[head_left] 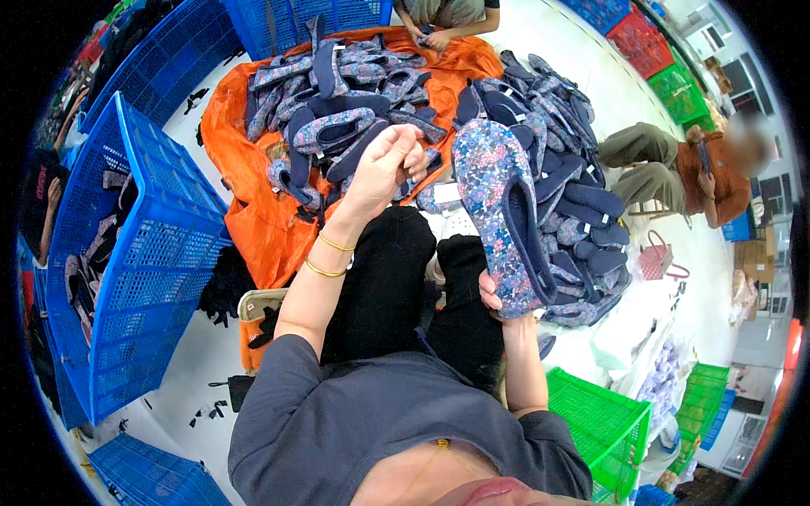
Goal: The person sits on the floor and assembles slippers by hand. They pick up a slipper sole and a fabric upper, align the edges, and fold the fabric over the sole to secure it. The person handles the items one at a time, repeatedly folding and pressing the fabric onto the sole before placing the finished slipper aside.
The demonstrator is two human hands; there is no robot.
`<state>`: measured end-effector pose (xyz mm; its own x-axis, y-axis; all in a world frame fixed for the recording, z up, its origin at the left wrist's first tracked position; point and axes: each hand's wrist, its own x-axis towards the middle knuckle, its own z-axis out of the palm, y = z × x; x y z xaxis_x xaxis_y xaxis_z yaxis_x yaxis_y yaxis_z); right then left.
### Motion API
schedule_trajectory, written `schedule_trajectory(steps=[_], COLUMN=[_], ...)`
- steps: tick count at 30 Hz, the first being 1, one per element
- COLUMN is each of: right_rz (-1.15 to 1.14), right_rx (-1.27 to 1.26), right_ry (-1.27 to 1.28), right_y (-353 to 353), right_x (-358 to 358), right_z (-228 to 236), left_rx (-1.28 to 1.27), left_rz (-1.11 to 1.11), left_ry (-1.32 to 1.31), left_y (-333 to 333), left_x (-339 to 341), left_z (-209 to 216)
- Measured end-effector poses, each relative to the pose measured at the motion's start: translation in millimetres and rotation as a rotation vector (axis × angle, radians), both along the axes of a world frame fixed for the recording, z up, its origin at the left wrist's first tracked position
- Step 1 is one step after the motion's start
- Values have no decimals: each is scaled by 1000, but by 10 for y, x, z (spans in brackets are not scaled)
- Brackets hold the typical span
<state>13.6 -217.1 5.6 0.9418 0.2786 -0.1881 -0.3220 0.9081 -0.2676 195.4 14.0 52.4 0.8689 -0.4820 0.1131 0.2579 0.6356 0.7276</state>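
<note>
A floral slipper [498,202] with a dark navy lining is raised in front of me, its toe pointing away. My right hand [489,295] grips it at the heel end. My left hand [390,164], with gold bangles on its wrist, is held up to the left, apart from that slipper. Its fingers are curled together, and whatever they may hold is hidden. Beyond the left hand, a heap of similar slippers [337,131] lies on an orange plastic sheet [245,211]. A second slipper pile [574,202] spreads to the right.
Blue plastic crates [160,228] stand at the left, one with slippers inside. A green crate [595,413] is near my right elbow. One co-worker [709,169] sits at the right; another person's hands [434,38] show at the far edge. A pink bag [656,261] rests on the floor.
</note>
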Motion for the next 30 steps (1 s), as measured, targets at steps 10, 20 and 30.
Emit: schedule_trajectory(steps=[10, 20, 30], right_rz=[71, 198, -173], right_rx=[205, 67, -2223], right_ry=[-32, 135, -360], right_y=[130, 581, -70], right_x=[-26, -198, -465], right_z=[-43, -184, 968], left_rx=[127, -369, -13], left_rz=[-26, -238, -176], left_ry=[-116, 3, -123], left_y=[-45, -214, -244], left_x=[-137, -19, -431], left_z=[-60, -220, -192])
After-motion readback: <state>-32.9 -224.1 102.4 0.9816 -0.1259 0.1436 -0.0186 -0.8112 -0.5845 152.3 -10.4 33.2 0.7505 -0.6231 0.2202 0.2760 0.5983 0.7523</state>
